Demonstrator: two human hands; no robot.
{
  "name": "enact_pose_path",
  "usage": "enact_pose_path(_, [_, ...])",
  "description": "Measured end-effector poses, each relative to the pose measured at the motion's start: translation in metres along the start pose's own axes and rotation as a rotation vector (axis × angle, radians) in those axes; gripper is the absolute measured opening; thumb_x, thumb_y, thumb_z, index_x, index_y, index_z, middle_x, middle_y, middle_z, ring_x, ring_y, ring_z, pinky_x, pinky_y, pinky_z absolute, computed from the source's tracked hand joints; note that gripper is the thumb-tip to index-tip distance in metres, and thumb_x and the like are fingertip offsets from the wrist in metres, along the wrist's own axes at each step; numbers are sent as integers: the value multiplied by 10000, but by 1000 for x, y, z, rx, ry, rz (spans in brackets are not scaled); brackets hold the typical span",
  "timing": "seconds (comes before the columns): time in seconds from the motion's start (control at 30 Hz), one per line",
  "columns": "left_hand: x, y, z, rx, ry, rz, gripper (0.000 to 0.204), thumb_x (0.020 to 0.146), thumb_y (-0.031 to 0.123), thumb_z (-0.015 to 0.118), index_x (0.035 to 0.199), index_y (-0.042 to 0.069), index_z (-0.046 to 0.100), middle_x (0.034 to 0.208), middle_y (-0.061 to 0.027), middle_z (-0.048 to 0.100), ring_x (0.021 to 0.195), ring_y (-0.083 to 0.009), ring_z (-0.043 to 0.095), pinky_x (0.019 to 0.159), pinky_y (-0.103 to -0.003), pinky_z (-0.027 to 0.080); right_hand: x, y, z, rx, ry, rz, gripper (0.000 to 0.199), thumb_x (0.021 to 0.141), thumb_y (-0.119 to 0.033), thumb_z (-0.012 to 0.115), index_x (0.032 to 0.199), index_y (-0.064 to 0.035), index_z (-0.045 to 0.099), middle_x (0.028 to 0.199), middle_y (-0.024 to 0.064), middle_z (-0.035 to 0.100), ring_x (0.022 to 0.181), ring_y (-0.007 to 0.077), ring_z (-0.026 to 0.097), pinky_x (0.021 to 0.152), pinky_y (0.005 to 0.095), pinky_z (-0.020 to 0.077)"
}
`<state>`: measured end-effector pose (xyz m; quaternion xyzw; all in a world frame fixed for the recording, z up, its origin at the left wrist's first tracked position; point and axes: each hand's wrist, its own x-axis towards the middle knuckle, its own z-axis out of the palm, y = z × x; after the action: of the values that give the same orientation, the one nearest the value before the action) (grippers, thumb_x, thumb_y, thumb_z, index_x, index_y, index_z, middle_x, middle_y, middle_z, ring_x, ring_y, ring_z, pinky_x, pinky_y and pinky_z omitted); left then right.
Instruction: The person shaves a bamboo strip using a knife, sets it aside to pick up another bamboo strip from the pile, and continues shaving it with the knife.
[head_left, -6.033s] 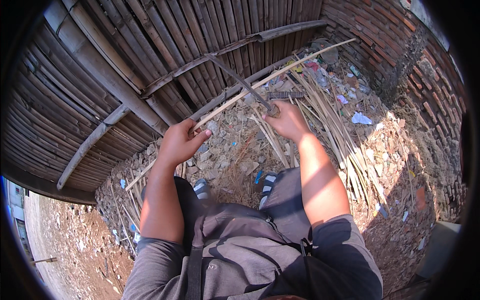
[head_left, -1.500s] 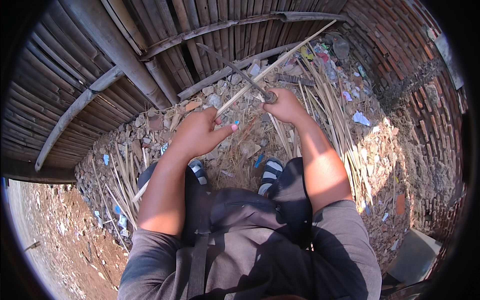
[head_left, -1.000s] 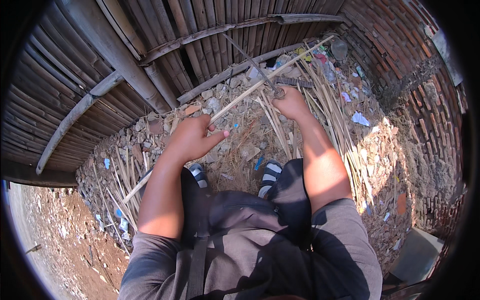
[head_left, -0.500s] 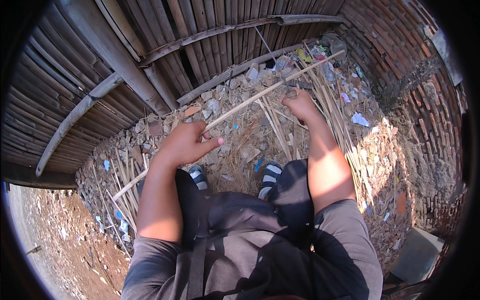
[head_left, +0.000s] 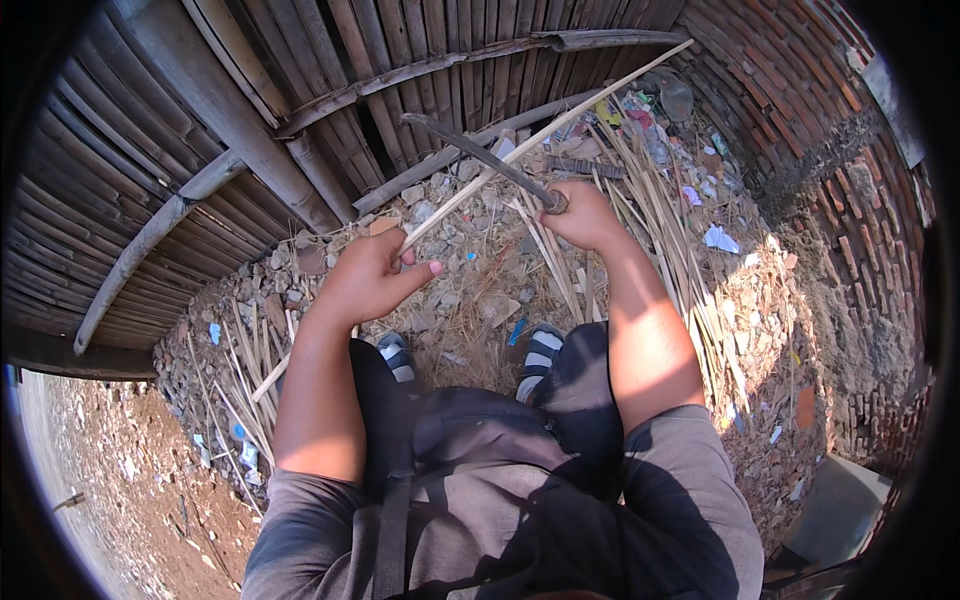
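A long pale bamboo strip [head_left: 455, 205] runs slantwise from beside my left forearm up to the far right. My left hand [head_left: 365, 275] is closed around it, with the thumb sticking out to the right. In my right hand [head_left: 585, 215] is the handle of a machete [head_left: 480, 152]. Its dark blade points far left and bends slightly at the tip. Blade and strip cross in front of my right hand; whether they touch I cannot tell. More bamboo strips [head_left: 670, 260] lie in a bundle beyond my right forearm, and several others [head_left: 545, 250] rest between my hands.
Rubble and litter [head_left: 480, 300] cover the ground around my sandalled feet [head_left: 540, 355]. A bamboo slat wall [head_left: 420, 90] stands ahead and left, a brick wall [head_left: 760, 90] to the right. Shorter strips [head_left: 235, 370] lie left of my left forearm. A grey block [head_left: 835, 510] sits at lower right.
The machete blade has swung from pointing away to pointing left, across the strip. My right hand has shifted slightly left and nearer. The strip's far end has risen.
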<state>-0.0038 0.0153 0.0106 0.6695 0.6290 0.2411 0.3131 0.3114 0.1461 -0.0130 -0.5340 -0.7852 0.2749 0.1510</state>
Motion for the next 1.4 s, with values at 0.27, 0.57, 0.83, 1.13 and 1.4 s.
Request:
enact_pose_path(0.27, [5,-3,7,-98,-34,-27,493,844,449,834,865,-6,647,659,-47,572,601,-154,537,572,-347,452,-21,-42,19,-246,115,-138,312,806,-255,757,1095,-138,740,944,199,740,916,422,705,823,503,560])
enact_pose_path(0.57, [2,-3,8,-62,56,7,518,832,494,819,935,5,681,663,-115,608,604,-250,619,581,-400,476,3,-1,0,134,265,158,384,849,-301,786,1164,-90,726,955,213,749,909,387,727,810,468,553])
enact_pose_path(0.83, [2,0,9,-7,-16,20,492,866,449,814,932,-9,646,694,-74,596,645,-181,589,587,-354,467,-20,-59,17,-286,-34,-156,376,840,-330,771,1131,-95,729,937,246,719,922,434,692,823,493,562])
enact_pose_path(1.13, [3,-1,15,-37,-93,-28,481,881,418,820,950,-21,634,703,-49,588,656,-141,576,586,-337,459,-2,1,6,134,92,141,552,803,-314,822,1263,-33,702,1133,220,749,1095,344,716,966,405,536])
enact_pose_path(1.4, [1,7,13,81,-58,43,548,859,517,790,971,-5,670,651,-115,618,608,-277,632,589,-416,482,4,0,12,401,-200,154,312,833,-254,842,980,-24,690,711,56,659,635,180,651,606,355,509])
